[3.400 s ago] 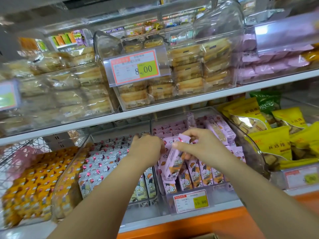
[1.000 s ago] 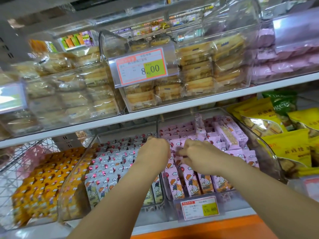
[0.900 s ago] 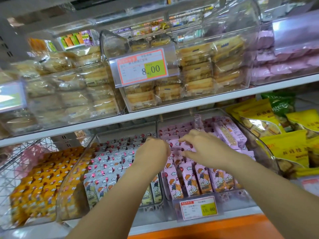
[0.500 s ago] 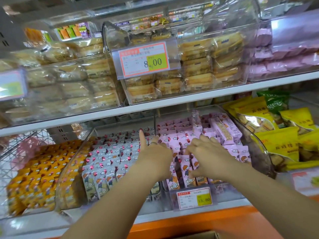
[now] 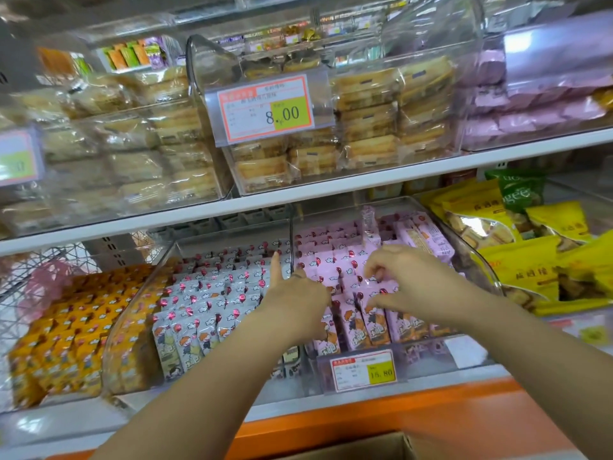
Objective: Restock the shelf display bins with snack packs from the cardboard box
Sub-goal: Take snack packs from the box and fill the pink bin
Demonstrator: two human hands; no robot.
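Now: both grips are down in the bin (image 5: 481, 273) of pink packs (image 5: 343, 270), over its front rows.
Left grip (image 5: 295, 308): index finger straight up beside the divider (image 5: 291, 240). The other fingers are curled behind the back of the hand, so I cannot tell whether it holds anything.
Right grip (image 5: 414, 283): fingers above and thumb below, curled onto the pack tops, seemingly nipping one into line.
Changed: a few seconds ago one pink pack was held up between the two grips above the bin. Now none is lifted and both grips have sunk onto the rows.
Meaning: that pack has likely gone into a row, and this looks like squaring-up, so one more pack is stocked.
Pink packs: standing in close rows in the bin, with a few lying loose at the back right.
Box (image 5: 365, 448): only a corner shows at the bottom edge, below the orange shelf front. Its contents are hidden.
Neighbours: grey packs (image 5: 212, 293) in the bin to the left, yellow bags (image 5: 524, 270) to the right.
Next: the pink bin looks nearly full, so a reach back to the box seems due.
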